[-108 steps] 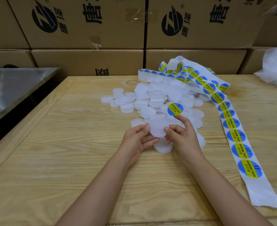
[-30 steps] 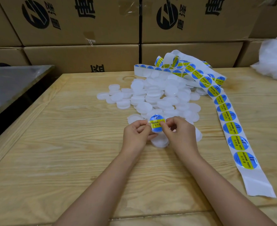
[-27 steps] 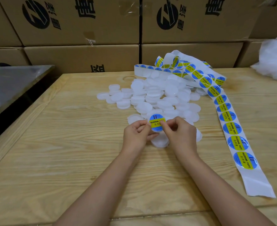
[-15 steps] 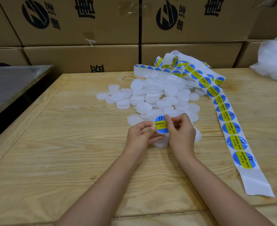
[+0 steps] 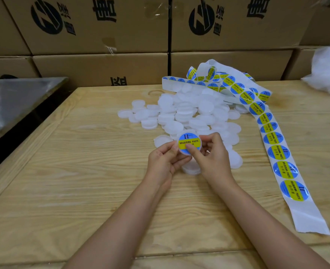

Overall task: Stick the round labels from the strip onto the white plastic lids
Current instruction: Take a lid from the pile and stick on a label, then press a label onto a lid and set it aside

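Stacked cardboard boxes (image 5: 102,26) with dark printed logos close off the back, set right against the far edge of the pale wooden desk (image 5: 63,181). A grey metal surface (image 5: 14,98) runs along the desk's left side. At the far right edge sits a white fluffy bundle (image 5: 327,74) (bag or wadding, I cannot tell).

Centre of desk: a heap of white lids (image 5: 189,113), loosely piled, with a few strays lying flat at its left fringe. The strip (image 5: 276,152) coils in a tangle behind the heap, then runs down the right side toward me. It lies flat, with blue-and-yellow round stickers in single file. Its near end is bare white paper.

My hands meet just in front of the heap. Between them is one lid (image 5: 184,153), its face tilted toward me. It carries a round label (image 5: 189,139) that reads SOLDERING PASTE on its yellow band.

Left hand (image 5: 164,162): fingers curled round the lid's left rim. Right hand (image 5: 212,156): thumb pressed onto the lower middle of the label, the other fingers curled behind the right rim, so it pinches the lid.

The label covers nearly the whole face. Only a thin white edge shows at the bottom. A plain lid (image 5: 191,169) lies on the desk directly below my hands.
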The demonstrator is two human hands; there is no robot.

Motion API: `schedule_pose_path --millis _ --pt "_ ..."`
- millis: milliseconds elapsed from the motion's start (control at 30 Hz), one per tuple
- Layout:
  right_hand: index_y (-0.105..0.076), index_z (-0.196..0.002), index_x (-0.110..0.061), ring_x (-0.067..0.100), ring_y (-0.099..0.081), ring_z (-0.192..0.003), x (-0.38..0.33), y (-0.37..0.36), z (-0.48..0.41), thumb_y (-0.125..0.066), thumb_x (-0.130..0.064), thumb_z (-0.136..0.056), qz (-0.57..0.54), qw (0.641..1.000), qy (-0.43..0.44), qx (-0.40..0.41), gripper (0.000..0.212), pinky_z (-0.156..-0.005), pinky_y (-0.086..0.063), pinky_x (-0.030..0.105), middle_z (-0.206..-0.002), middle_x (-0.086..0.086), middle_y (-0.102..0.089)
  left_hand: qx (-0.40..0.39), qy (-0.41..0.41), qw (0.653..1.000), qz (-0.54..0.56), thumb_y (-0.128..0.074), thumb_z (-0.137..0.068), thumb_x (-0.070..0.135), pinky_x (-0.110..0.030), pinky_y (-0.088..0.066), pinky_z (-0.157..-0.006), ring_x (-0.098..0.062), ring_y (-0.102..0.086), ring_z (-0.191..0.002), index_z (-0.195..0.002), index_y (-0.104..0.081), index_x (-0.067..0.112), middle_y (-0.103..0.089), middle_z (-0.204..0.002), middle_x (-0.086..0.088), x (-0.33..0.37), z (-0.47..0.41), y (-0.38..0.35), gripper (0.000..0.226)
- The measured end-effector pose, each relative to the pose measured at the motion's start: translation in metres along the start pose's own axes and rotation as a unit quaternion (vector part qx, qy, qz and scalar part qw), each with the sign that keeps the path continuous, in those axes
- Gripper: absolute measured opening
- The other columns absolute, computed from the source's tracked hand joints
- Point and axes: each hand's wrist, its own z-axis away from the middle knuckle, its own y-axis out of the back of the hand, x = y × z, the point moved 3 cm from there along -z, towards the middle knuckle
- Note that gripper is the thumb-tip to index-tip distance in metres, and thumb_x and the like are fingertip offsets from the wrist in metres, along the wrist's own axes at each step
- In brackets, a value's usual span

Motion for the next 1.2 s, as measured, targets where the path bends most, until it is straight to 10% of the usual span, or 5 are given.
schedule_pose_path --millis 300,533,633,800,1200 --pt "-0.055 -0.076 -0.016 0.012 -0.053 -0.043 0.004 0.020 -0.004 -0.059 -0.016 -0.091 -0.012 0.998 -0.034 -0.043 0.016 -0.047 -0.046 0.024 -0.057 -0.004 -0.064 -0.026 -0.005 0.997 -0.075 -0.052 -0.092 0.009 -0.024 -0.056 -0.059 -0.018 -0.070 -0.068 -0.090 -0.066 0.002 -0.073 -0.077 -0.008 0.003 -0.002 0.005 0.016" --pt "-0.060 -0.116 -0.010 0.021 -0.060 -0.089 -0.005 0.088 -0.030 -0.056 -0.019 -0.092 0.271 0.958 0.029 0.090 0.027 -0.077 -0.043 0.029 -0.098 0.005 -0.066 0.120 -0.106 0.978 -0.131 -0.056 -0.091 0.005 -0.026 -0.056 -0.056 -0.017 -0.067 -0.063 -0.081 -0.064 0.006 -0.070 -0.066 -0.003 0.031 -0.014 0.032 0.013" --pt "-0.056 -0.123 -0.004 0.044 -0.046 -0.112 0.011 0.124 -0.038 -0.050 -0.020 -0.093 0.443 0.890 -0.049 0.097 0.035 -0.094 -0.038 0.046 -0.120 0.023 -0.058 0.239 -0.237 0.899 -0.282 -0.058 -0.091 0.008 -0.034 -0.054 -0.066 -0.020 -0.062 -0.069 -0.085 -0.063 0.011 -0.066 -0.072 -0.002 0.063 -0.015 0.062 0.009" --pt "-0.057 -0.123 -0.009 0.043 -0.036 -0.118 0.037 0.155 -0.040 -0.043 -0.026 -0.095 0.540 0.817 -0.199 0.046 0.036 -0.097 -0.033 0.047 -0.129 0.021 -0.046 0.285 -0.326 0.624 -0.650 -0.058 -0.088 0.007 -0.040 -0.044 -0.073 -0.036 -0.062 -0.081 -0.095 -0.069 -0.002 -0.069 -0.092 -0.021 0.099 -0.015 0.113 0.016" --pt "-0.043 -0.139 -0.025 0.038 -0.037 -0.124 0.057 0.150 -0.046 -0.052 -0.022 -0.092 0.530 0.830 -0.155 -0.072 0.048 -0.101 -0.029 0.041 -0.138 0.012 -0.044 0.387 -0.119 0.577 -0.709 -0.054 -0.088 0.028 -0.041 -0.044 -0.080 -0.040 -0.059 -0.095 -0.097 -0.071 0.011 -0.067 -0.099 -0.019 0.104 -0.023 0.147 0.026"
